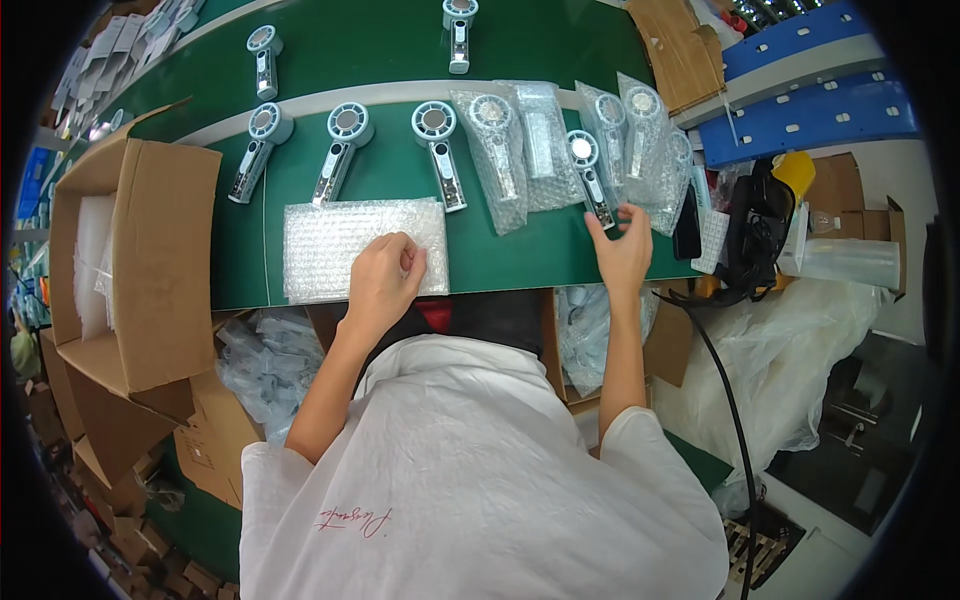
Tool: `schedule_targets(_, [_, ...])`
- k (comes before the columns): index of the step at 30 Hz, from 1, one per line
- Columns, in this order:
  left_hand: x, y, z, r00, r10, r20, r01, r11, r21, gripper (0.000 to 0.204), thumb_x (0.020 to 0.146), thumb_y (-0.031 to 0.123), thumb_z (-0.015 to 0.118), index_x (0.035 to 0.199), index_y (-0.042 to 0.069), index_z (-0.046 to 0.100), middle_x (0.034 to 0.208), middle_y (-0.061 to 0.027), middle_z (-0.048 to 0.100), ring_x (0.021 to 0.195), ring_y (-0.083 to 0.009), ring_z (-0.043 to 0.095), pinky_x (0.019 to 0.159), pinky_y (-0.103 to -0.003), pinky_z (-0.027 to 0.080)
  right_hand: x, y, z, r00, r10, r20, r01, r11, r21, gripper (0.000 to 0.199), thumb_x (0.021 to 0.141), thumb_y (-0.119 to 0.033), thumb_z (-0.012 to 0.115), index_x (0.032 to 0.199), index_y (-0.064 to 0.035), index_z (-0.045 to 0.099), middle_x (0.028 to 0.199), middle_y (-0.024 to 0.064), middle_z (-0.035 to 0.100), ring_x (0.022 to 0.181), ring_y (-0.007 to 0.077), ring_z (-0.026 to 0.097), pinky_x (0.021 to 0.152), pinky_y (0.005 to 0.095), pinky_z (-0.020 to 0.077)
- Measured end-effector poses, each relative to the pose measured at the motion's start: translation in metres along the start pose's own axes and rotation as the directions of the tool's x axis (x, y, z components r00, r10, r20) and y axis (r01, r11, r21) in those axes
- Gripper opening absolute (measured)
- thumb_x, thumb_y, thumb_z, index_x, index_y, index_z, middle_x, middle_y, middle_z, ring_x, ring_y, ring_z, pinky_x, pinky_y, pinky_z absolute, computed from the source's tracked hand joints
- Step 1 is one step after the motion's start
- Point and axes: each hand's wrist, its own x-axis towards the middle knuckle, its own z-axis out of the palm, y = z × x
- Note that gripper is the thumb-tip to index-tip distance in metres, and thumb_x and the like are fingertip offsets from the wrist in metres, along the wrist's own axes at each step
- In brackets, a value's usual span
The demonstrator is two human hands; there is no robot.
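My left hand (383, 279) rests on a flat stack of bubble-wrap bags (316, 252) at the table's front edge, its fingers curled closed at the bags' right part. Whether it pinches a bag edge is hidden. At the right, my right hand (624, 254) has thumb and fingers either side of the lower handle end of a light blue handheld fan (590, 180). That fan's round head points away from me, between bagged fans. Three unwrapped fans, a left one (258, 150), a middle one (342, 150) and a right one (438, 155), lie beyond the bags.
Several bubble-wrapped fans (492, 150) lie right of centre. Two more fans (264, 62) lie farther back. An open cardboard box (165, 265) stands left. A dark phone (687, 225), black cable (725, 375) and blue perforated rail (800, 110) are at the right.
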Motion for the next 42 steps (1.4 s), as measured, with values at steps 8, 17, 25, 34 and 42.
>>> schedule_targets(8, [0.001,-0.003,-0.009,0.997,-0.044,0.066,0.053,0.990,-0.131,0.015,0.084,0.006,0.069,0.075,-0.003,0.062,0.069,-0.0096,0.059,0.058,-0.0216,0.049,0.057,-0.033,0.043,0.000,-0.005,-0.012,0.961,0.247,0.125,-0.275,0.900,0.339,0.057,0.092,-0.024,0.074,0.137,0.0006,0.049,0.105,0.0145,0.066,0.076,0.0200,0.068,0.066,0.0273,0.0545])
schedule_targets(17, [-0.002,-0.009,-0.013,1.000,-0.006,0.005,0.007,0.971,-0.240,0.012,0.088,0.005,0.066,0.079,-0.003,0.062,0.068,-0.0082,0.057,0.058,-0.0169,0.045,0.057,-0.029,0.040,-0.076,-0.045,-0.043,0.876,-0.077,0.476,-0.481,-0.061,0.875,0.053,0.099,-0.017,0.064,0.144,-0.0025,0.040,0.116,0.0173,0.062,0.094,0.0209,0.064,0.066,0.0252,0.0558])
schedule_targets(25, [0.001,-0.036,-0.004,0.985,-0.165,0.046,0.166,0.850,-0.499,0.014,0.091,0.008,0.064,0.080,-0.001,0.060,0.069,-0.0051,0.053,0.060,-0.0137,0.042,0.058,-0.026,0.037,-0.093,-0.075,0.044,0.809,-0.449,0.379,0.023,0.669,0.743,0.051,0.092,-0.009,0.069,0.137,-0.0028,0.049,0.112,0.0140,0.064,0.088,0.0198,0.062,0.067,0.0296,0.0524])
schedule_targets(34, [0.002,-0.022,-0.025,0.985,-0.168,0.045,0.158,0.755,-0.637,0.012,0.091,0.005,0.062,0.080,0.002,0.058,0.071,-0.0046,0.051,0.064,-0.0164,0.043,0.062,-0.027,0.038,-0.070,-0.103,0.013,0.658,-0.569,0.492,0.442,0.822,0.360,0.052,0.086,-0.005,0.070,0.135,-0.0037,0.057,0.103,0.0081,0.066,0.071,0.0197,0.059,0.062,0.0326,0.0477])
schedule_targets(42, [0.023,0.063,-0.031,0.895,0.435,-0.099,-0.430,0.900,0.071,0.010,0.082,0.000,0.066,0.083,0.005,0.057,0.079,-0.0063,0.052,0.073,-0.0233,0.046,0.067,-0.033,0.040,-0.042,-0.151,-0.037,0.630,-0.627,0.458,0.641,0.753,0.150,0.056,0.095,-0.018,0.065,0.147,-0.0096,0.046,0.083,0.0093,0.063,0.052,0.0167,0.051,0.049,0.0308,0.0442])
